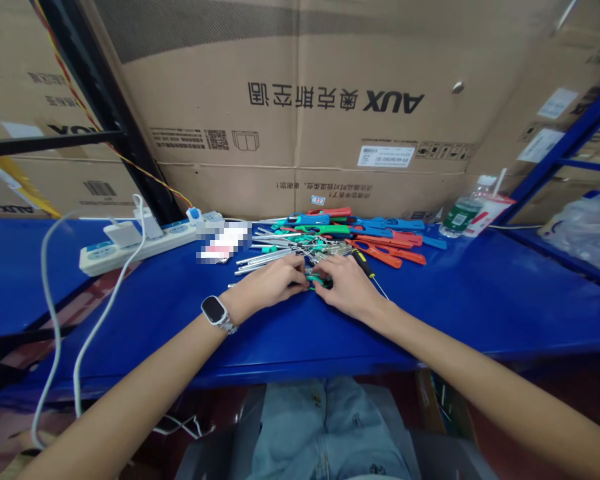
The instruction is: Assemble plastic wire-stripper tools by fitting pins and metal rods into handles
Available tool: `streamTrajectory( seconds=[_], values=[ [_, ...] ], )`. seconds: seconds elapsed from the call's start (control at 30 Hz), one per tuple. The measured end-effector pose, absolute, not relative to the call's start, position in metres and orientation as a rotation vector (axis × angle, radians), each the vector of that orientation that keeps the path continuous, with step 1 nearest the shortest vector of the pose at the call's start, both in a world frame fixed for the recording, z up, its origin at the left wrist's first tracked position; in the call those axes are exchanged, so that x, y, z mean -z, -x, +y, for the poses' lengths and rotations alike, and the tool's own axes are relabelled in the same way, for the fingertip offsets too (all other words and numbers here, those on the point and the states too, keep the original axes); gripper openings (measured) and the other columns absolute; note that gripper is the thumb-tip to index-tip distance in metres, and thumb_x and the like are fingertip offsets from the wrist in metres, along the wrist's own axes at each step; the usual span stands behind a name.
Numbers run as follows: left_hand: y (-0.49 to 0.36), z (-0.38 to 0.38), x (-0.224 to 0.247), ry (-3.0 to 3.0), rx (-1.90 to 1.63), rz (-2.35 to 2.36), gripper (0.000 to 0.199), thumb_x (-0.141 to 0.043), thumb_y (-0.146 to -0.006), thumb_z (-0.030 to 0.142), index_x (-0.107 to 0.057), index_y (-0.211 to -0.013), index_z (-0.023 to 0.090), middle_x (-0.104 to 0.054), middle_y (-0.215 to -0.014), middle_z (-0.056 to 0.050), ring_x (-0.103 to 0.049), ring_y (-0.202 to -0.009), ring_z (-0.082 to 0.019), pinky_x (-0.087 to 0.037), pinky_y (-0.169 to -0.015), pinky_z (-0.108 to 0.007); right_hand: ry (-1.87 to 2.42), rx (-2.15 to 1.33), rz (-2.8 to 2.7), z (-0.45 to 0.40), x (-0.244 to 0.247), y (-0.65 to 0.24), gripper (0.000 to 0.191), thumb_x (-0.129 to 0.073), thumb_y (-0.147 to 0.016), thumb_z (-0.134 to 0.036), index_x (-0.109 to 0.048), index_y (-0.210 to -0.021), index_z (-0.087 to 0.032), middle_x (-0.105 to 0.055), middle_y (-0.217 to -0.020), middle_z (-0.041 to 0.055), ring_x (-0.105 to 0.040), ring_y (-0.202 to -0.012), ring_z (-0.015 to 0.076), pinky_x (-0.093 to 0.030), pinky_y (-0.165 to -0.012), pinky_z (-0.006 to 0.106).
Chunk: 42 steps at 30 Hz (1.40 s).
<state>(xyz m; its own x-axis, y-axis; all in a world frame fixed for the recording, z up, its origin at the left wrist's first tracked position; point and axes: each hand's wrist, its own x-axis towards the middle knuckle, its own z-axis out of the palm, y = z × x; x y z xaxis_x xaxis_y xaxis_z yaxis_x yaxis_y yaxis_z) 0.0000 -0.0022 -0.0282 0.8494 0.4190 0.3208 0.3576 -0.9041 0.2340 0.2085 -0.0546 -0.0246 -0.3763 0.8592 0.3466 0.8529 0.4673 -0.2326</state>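
Both of my hands meet over the blue table, fingertips closed around a small green lighter handle (316, 281) that they largely cover. My left hand (284, 279), a watch on its wrist, pinches the left end. On the other end my right hand (347, 283) has its fingers curled. Just behind them lies a heap of lighter parts: silver metal tubes (263, 261), a green handle (330, 229), blue handles (307, 219) and orange-red handles (400, 252). A yellow-and-black screwdriver (364, 264) lies beside my right hand, its shaft pointing toward me.
A white power strip (153, 241) with plugs and cables runs along the left. A plastic bottle (460, 217) and a cup (490, 212) stand at the back right. Large cardboard boxes (300, 133) rise behind the table (455, 300), between metal shelf posts.
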Motion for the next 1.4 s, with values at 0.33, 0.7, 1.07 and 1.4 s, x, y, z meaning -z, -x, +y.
streamTrajectory(
  seconds=[0.33, 0.7, 1.07, 1.4],
  values=[
    [-0.003, -0.012, 0.026, -3.006, -0.506, 0.627, 0.025, -0.055, -0.102, 0.016, -0.075, -0.086, 0.015, -0.061, -0.093, -0.006, -0.058, -0.085, -0.019, -0.047, -0.077, -0.031, 1.432, 0.178, -2.394, -0.055, 0.020, -0.207, 0.010, -0.065, -0.091, -0.019, -0.074, -0.091, -0.015, -0.071, -0.089, 0.0084, -0.063, -0.090, 0.0241, -0.038, -0.080, 0.036],
    [-0.004, -0.014, 0.027, -3.010, -0.490, 0.674, 0.027, -0.055, -0.102, 0.016, -0.074, -0.083, 0.013, -0.060, -0.092, -0.007, -0.056, -0.086, -0.020, -0.046, -0.075, -0.030, 1.452, 0.147, -2.331, -0.056, 0.026, -0.207, 0.009, -0.068, -0.091, -0.022, -0.074, -0.093, -0.016, -0.070, -0.089, 0.0082, -0.064, -0.092, 0.0241, -0.042, -0.082, 0.036],
    [-0.002, -0.015, 0.027, -2.973, -0.541, 0.657, 0.026, -0.054, -0.101, 0.015, -0.075, -0.085, 0.015, -0.060, -0.091, -0.007, -0.057, -0.084, -0.019, -0.048, -0.075, -0.031, 1.414, -0.009, -2.188, -0.057, 0.032, -0.209, 0.013, -0.062, -0.091, -0.018, -0.074, -0.097, -0.016, -0.068, -0.090, 0.0073, -0.062, -0.078, 0.0190, -0.048, -0.075, 0.031],
    [-0.001, -0.011, 0.031, -2.956, -0.552, 0.659, 0.022, -0.057, -0.099, 0.015, -0.076, -0.089, 0.015, -0.062, -0.094, -0.008, -0.058, -0.086, -0.019, -0.048, -0.077, -0.032, 1.492, 0.115, -2.269, -0.056, 0.034, -0.204, 0.017, -0.059, -0.093, -0.020, -0.074, -0.100, -0.015, -0.068, -0.095, 0.0099, -0.064, -0.084, 0.0219, -0.045, -0.074, 0.032]
  ],
)
